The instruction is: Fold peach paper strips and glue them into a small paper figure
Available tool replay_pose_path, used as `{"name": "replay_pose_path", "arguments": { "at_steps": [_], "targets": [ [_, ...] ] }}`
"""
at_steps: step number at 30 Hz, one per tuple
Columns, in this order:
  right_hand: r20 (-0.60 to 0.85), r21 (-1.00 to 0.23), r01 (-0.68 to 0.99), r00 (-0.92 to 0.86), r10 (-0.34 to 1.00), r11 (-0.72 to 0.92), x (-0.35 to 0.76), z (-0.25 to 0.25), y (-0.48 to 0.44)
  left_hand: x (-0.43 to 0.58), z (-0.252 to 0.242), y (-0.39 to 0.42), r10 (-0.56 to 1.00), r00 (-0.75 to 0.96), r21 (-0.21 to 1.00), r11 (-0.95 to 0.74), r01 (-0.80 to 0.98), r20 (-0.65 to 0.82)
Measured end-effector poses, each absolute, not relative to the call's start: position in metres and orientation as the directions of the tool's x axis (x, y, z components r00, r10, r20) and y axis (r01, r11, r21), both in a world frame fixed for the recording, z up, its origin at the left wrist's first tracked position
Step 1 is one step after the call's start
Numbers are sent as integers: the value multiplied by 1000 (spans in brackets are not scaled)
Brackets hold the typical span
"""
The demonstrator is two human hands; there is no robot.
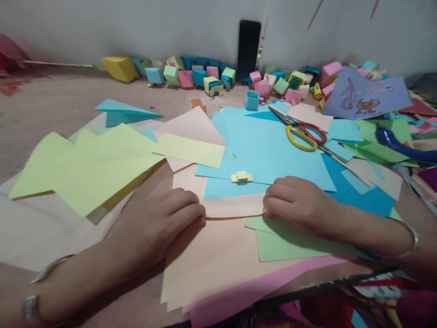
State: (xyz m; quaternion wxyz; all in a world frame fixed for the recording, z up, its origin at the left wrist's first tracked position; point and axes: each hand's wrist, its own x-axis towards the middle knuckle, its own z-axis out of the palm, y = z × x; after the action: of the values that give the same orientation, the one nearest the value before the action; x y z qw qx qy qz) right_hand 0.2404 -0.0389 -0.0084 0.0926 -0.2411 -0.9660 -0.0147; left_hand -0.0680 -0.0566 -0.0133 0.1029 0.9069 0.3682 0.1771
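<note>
A small peach paper strip (pixel 234 206) lies folded on a larger peach sheet (pixel 211 259) near the table's front. My left hand (pixel 160 223) has its fingers curled and pinches the strip's left end. My right hand (pixel 297 205) is curled the same way on the strip's right end. Just beyond the strip sits a tiny folded yellow paper piece (pixel 241 177) on a light blue sheet (pixel 266 150). A green sheet (pixel 293 243) lies under my right wrist.
Scissors with yellow and red handles (pixel 302 133) lie on the blue sheets at right, near a blue tool (pixel 401 146). Yellow-green sheets (pixel 88 168) spread at left, behind them a blue paper plane (pixel 124 111). Several folded paper boxes (pixel 211 77) and a dark phone (pixel 248 49) line the wall.
</note>
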Motion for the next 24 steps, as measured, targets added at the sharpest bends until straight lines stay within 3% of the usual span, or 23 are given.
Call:
{"name": "replay_pose_path", "arguments": {
  "at_steps": [3, 9, 20, 24],
  "targets": [
    [190, -54, 522, -832, 522, 851, 239, -10, -40, -65, -11, -54, 695, 698, 352, -706, 615, 175],
    [75, -261, 629, -743, 665, 732, 238, -8, -40, -60, -7, -56, 775, 617, 389, -615, 686, 138],
    [14, -323, 719, -646, 763, 615, 238, -8, -42, -52, -8, -56, 814, 570, 263, -577, 773, 112],
    [-1, -376, 712, -641, 768, 594, 241, -6, -42, -49, -5, -55, 827, 552, 302, -555, 775, 103]
  ]
}}
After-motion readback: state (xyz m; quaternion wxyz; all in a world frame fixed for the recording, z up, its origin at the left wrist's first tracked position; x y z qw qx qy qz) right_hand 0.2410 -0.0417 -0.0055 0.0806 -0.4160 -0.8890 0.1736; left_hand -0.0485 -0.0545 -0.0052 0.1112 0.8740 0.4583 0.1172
